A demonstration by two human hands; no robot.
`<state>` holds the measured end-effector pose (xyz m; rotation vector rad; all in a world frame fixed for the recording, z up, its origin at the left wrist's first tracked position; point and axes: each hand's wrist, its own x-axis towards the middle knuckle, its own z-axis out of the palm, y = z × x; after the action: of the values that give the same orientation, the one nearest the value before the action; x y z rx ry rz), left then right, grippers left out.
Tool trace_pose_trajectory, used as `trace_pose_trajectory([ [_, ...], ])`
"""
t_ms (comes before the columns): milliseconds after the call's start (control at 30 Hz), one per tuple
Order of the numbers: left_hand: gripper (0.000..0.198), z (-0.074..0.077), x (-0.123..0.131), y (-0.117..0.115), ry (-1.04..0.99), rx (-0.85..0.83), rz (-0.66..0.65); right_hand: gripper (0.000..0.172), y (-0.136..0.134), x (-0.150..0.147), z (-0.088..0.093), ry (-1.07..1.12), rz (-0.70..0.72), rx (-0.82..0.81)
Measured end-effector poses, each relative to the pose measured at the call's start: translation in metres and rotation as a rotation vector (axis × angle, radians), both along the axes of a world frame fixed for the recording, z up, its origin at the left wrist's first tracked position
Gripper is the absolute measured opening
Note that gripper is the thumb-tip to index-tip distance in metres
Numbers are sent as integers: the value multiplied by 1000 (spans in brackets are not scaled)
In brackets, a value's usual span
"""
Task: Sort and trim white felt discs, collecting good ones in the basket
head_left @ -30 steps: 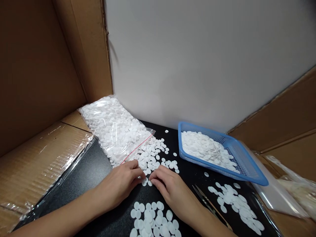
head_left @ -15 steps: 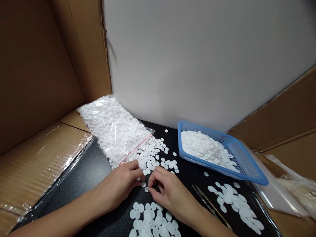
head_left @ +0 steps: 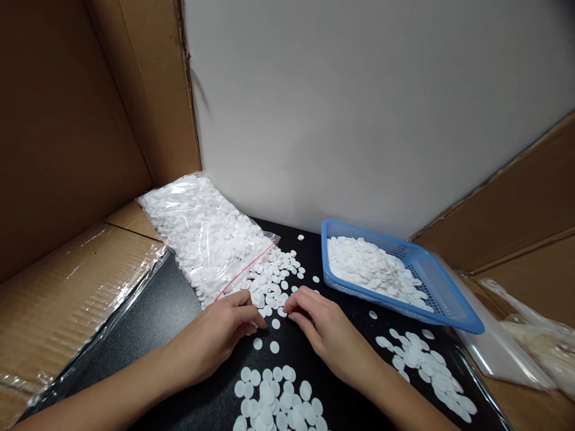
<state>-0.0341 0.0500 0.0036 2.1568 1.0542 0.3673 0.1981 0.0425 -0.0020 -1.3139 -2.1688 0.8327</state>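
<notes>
My left hand (head_left: 227, 326) rests low over the black tabletop with its fingers curled in. Its fingertips are pressed close together, and what lies between them cannot be made out. My right hand (head_left: 326, 326) has thumb and forefinger pinched at a small white disc (head_left: 281, 312) by the edge of the loose pile. Between the hands lie single white discs (head_left: 274, 346), flat on the table. Nearer to me is a spread group of white discs (head_left: 278, 401). Behind my left hand a clear zip bag (head_left: 202, 233) full of discs spills some out (head_left: 269, 278).
A blue mesh basket (head_left: 449, 287) holding a heap of white discs stands at the back right. More discs (head_left: 426, 365) lie in front of it. Cardboard (head_left: 81, 299) borders the left, a pale wall panel (head_left: 336, 120) the back. Clear plastic bags (head_left: 503, 353) lie at far right.
My right hand has moved away from me and to the right, toward the loose pile. Discs now lie uncovered between the hands. Metal tweezers seen earlier are hidden by my right forearm.
</notes>
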Motion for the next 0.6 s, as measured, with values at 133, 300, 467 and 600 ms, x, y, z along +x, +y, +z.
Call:
trace_pose_trajectory([
  [133,28,0,-1,2,-92,34,90,25,0,-2,-3,58,-6,29],
  [300,25,1,-3,3,-49,-1,77,29,-4,-7,-6,62,99,0],
  [467,20,2,-3,1,62,5,-10,31,-7,-10,-5,45,165,-82],
  [600,18,6,1,-2,163,12,-39,29,-11,-12,-3,30,157,-133],
])
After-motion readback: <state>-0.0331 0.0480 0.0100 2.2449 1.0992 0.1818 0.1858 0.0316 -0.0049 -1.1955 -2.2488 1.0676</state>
